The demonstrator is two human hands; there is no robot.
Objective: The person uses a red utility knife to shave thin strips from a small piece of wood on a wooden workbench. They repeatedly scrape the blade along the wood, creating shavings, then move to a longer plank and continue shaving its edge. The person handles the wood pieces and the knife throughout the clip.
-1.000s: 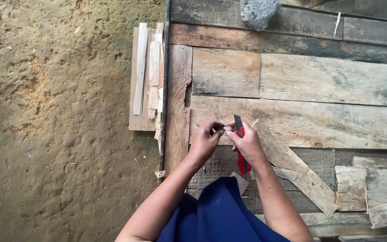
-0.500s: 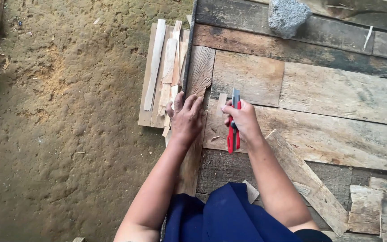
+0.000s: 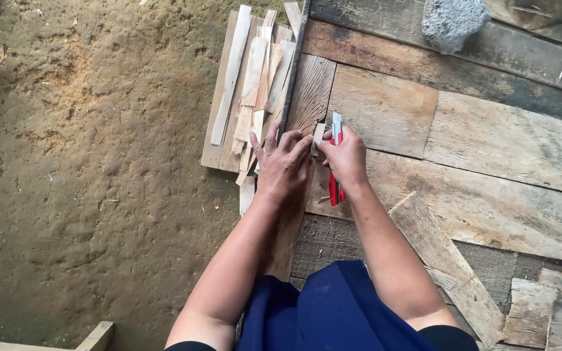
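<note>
Right hand (image 3: 346,156) is closed tight around a red knife (image 3: 336,170), and the blade sticks up past the fingers. Left hand (image 3: 284,164) lies flat with its fingers spread, and its fingertips touch a small wood strip (image 3: 319,135) just beside the blade. Both hands are over the left edge of the plank floor (image 3: 489,149). Next to that edge, on the dirt (image 3: 86,182), sits a board (image 3: 214,136) with a pile of thin strips (image 3: 255,84) on it. Some of those strips lie right by the left hand's fingers. A grey stone (image 3: 451,23) sits on the planks near the top edge. A loose slanted plank (image 3: 450,263) lies by the right arm.
</note>
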